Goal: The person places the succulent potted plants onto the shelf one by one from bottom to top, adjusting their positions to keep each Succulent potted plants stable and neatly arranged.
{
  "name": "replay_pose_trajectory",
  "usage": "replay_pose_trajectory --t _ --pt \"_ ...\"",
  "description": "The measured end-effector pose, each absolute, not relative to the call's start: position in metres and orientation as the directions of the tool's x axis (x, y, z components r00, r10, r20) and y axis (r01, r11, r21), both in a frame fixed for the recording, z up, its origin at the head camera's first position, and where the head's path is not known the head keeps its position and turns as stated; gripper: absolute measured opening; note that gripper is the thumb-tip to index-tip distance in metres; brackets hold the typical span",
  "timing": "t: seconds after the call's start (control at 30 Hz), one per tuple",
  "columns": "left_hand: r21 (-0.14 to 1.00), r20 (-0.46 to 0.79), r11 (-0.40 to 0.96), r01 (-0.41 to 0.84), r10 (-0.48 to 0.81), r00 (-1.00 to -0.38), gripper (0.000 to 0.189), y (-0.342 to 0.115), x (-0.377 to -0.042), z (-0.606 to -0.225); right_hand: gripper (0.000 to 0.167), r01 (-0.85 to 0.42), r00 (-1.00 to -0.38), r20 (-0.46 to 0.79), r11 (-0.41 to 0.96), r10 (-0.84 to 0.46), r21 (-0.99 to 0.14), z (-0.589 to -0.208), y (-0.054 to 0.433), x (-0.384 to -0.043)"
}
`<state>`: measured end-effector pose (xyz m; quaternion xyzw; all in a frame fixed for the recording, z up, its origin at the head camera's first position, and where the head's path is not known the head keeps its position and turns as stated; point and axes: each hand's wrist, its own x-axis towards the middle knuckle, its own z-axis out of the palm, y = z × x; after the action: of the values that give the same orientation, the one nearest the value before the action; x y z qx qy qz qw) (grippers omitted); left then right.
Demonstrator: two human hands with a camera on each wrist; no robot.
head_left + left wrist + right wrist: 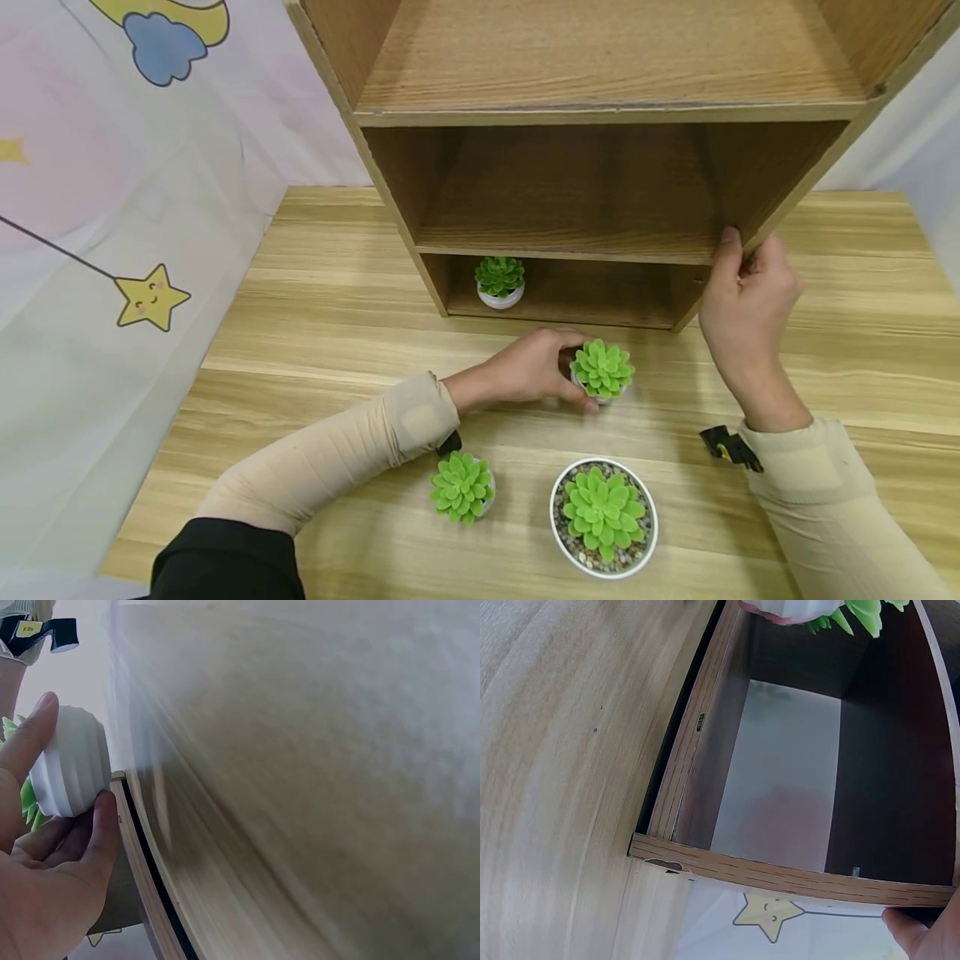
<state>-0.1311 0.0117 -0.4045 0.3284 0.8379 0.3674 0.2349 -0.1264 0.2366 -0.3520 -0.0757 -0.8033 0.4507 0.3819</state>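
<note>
My left hand [536, 367] grips a small potted succulent [602, 368] between thumb and fingers, in front of the shelf's lowest compartment. In the left wrist view its ribbed white pot [71, 761] is tipped on its side relative to the camera, and the fingers curl round it. My right hand [753, 312] holds the right side edge of the wooden shelf [611, 117], thumb on the front near the middle board. Inside the lowest compartment, toward the left, another small succulent [500, 282] stands in a white pot.
On the table [300, 333], a small succulent [461, 487] stands near my left forearm. To its right is a larger succulent [603, 512] in a round white bowl of pebbles. A patterned cloth with a yellow star [153, 297] hangs along the left side.
</note>
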Motion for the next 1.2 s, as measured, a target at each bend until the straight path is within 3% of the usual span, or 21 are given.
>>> replay_pose_trajectory --t 1.2 --pt "0.769 -0.116 0.521 0.371 0.684 -0.721 0.087 0.0141 -0.1400 -0.3993 0.028 -0.248 -0.686 0.565 0.582 0.459 -0.774 -0.3541 0.2377 -0.1272"
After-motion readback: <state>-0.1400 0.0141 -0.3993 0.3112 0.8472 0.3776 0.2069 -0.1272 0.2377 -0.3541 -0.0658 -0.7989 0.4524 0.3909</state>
